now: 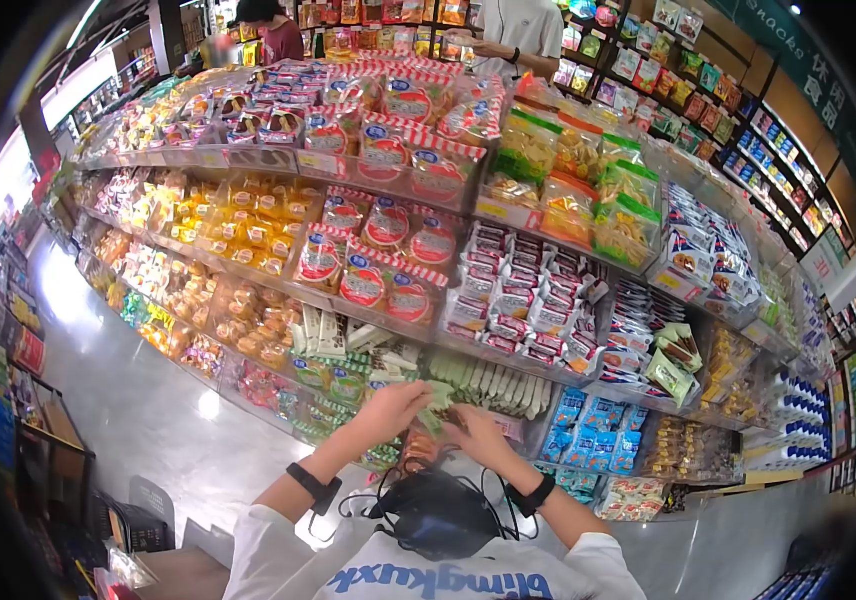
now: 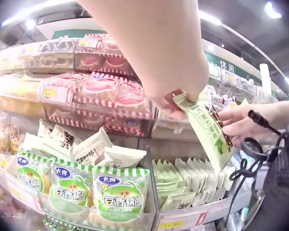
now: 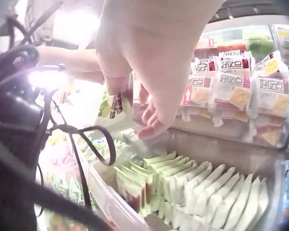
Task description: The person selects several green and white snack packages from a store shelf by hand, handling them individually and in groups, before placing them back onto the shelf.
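A light green snack packet [image 1: 437, 408] is held up between both hands over the shelf. My left hand [image 1: 397, 410] pinches its top corner; in the left wrist view the printed front of the packet [image 2: 210, 131] hangs tilted below the left fingers [image 2: 182, 103]. At the packet's right edge is my right hand [image 1: 480, 437], its thumb against the pack [image 3: 116, 107] in the right wrist view, other fingers curled partly behind it. Similar green packets [image 3: 202, 190] stand in a row in the clear bin below.
Stepped clear bins hold red-lidded packs [image 1: 363, 285], red-and-white packets [image 1: 518, 305] and blue packets [image 1: 598, 430]. Green-striped bags [image 2: 70, 190] fill the bin beside the row. Dark cables [image 3: 82, 144] hang at the chest. Two people stand behind the display.
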`<state>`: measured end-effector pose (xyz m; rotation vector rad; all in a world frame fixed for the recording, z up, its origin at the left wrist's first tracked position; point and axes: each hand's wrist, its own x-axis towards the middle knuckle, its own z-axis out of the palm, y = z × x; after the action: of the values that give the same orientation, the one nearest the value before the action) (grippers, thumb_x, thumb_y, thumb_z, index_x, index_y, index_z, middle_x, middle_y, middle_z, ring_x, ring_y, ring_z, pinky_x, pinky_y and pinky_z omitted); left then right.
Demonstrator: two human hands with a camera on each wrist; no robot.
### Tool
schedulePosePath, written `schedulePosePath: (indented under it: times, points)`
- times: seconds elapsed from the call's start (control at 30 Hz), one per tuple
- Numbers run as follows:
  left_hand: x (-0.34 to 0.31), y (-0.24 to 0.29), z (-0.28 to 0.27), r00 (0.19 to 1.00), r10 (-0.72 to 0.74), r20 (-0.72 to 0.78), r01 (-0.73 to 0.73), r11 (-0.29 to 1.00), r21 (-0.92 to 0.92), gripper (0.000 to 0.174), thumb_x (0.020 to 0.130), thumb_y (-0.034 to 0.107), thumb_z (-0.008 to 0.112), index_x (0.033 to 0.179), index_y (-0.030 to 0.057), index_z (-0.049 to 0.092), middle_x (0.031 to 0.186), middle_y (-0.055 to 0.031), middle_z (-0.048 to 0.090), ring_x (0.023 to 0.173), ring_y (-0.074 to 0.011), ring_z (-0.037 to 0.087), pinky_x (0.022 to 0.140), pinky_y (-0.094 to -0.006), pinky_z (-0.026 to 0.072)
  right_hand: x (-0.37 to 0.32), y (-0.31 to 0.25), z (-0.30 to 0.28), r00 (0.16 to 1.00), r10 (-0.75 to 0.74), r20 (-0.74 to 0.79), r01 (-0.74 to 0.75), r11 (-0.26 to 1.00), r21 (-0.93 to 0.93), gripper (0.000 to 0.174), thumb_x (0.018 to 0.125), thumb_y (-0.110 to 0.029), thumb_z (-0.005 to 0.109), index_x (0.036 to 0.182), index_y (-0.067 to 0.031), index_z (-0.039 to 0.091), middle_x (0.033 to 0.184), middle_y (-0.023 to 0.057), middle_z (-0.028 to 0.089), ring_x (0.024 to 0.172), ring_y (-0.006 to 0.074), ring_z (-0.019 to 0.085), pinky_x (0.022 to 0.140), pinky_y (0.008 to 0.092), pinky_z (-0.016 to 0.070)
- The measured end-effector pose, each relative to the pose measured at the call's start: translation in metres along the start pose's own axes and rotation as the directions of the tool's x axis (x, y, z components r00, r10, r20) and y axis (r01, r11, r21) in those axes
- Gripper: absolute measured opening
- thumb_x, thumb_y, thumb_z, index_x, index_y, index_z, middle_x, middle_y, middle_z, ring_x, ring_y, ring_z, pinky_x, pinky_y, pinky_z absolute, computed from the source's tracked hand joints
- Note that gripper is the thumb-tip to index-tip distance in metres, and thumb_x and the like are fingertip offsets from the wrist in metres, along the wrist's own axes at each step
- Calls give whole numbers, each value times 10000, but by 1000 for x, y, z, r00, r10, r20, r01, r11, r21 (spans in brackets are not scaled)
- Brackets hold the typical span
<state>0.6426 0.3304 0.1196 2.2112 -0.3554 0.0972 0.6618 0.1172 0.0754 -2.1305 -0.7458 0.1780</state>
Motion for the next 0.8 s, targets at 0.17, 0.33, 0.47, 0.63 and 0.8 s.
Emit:
schedulePosePath:
  times: [0.17, 0.33, 0.47, 0.63, 0.8]
  points:
    - [-17, -14, -39, 948, -255, -193, 193, 938, -289, 304, 796, 139, 691, 1049, 33, 559, 929, -97, 644, 828, -162, 626, 706, -282, 498, 34, -38, 31, 991, 134, 3, -133, 981, 139, 354, 833, -226, 638, 1072, 20, 551, 912, 182, 636, 786, 308, 623, 695, 362, 482]
    - [-56, -69, -52, 935, -292, 203, 354, 820, -450, 351, 815, 171, 685, 1088, 1, 544, 911, -90, 644, 809, -132, 619, 713, -277, 501, 49, -52, 71, 934, 323, 154, -343, 687, 641, 324, 917, -199, 548, 1142, 33, 519, 944, 65, 627, 825, 135, 575, 735, 269, 463]
    - [-82, -63, -79, 886, -403, 229, 460, 822, -336, 326, 832, 185, 664, 1058, -22, 553, 897, -93, 651, 843, -132, 623, 736, -281, 495, 63, -57, 92, 943, 199, 267, -327, 703, 631, 312, 938, -196, 517, 1139, 42, 533, 939, 21, 595, 833, 91, 539, 740, 238, 450]
    - [-112, -76, -97, 923, -385, 13, 344, 809, -477, 292, 821, 151, 664, 1029, -25, 560, 897, -106, 662, 847, -139, 629, 762, -283, 489, 66, -32, 63, 979, 184, 84, -197, 965, 172, 251, 842, -170, 601, 1058, -42, 621, 926, 130, 647, 817, 220, 626, 739, 313, 486]
    - [-136, -59, -131, 944, -317, -87, 262, 885, -384, 283, 818, 121, 658, 1036, -21, 548, 938, -113, 656, 852, -148, 628, 785, -292, 484, 38, 57, 50, 947, 320, 9, -312, 928, -202, 326, 710, -156, 668, 1023, -67, 644, 872, 137, 655, 810, 264, 635, 749, 342, 498]
